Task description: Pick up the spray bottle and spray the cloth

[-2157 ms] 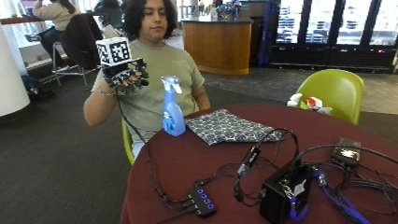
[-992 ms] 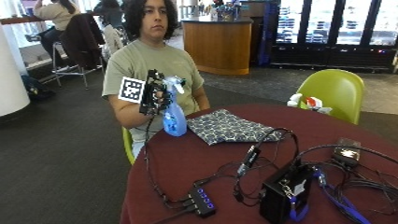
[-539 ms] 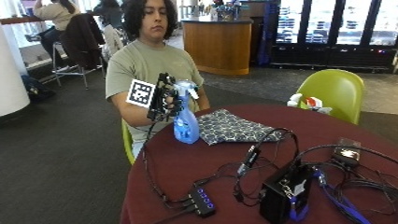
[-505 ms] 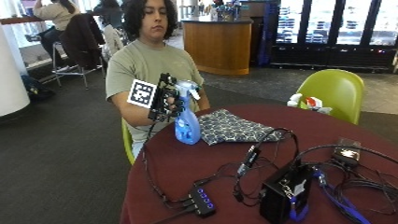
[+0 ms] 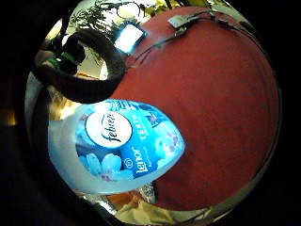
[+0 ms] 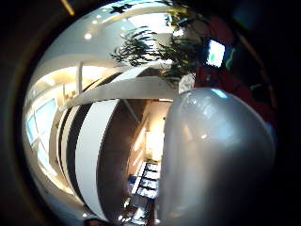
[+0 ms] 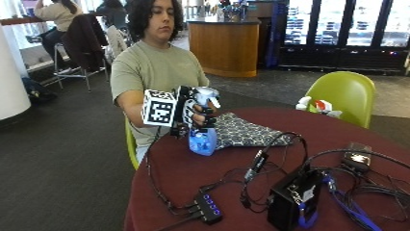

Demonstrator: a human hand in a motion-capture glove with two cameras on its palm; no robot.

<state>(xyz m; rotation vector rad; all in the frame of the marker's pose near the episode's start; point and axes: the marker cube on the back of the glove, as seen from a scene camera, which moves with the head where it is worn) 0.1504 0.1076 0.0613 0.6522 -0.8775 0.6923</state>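
Gloved right hand (image 7: 195,111) wrapped around the neck of the translucent blue plastic spray bottle (image 7: 202,134), fingers curled below the white trigger head. Bottle upright, seemingly lifted just off the round dark-red table (image 7: 192,183), nozzle toward the adjacent patterned grey folded cloth (image 7: 247,133), presumably for spraying.

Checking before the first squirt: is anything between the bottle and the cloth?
Nothing visible. The right hand grips the bottle, and the cloth lies right beside it on the table, uncovered.
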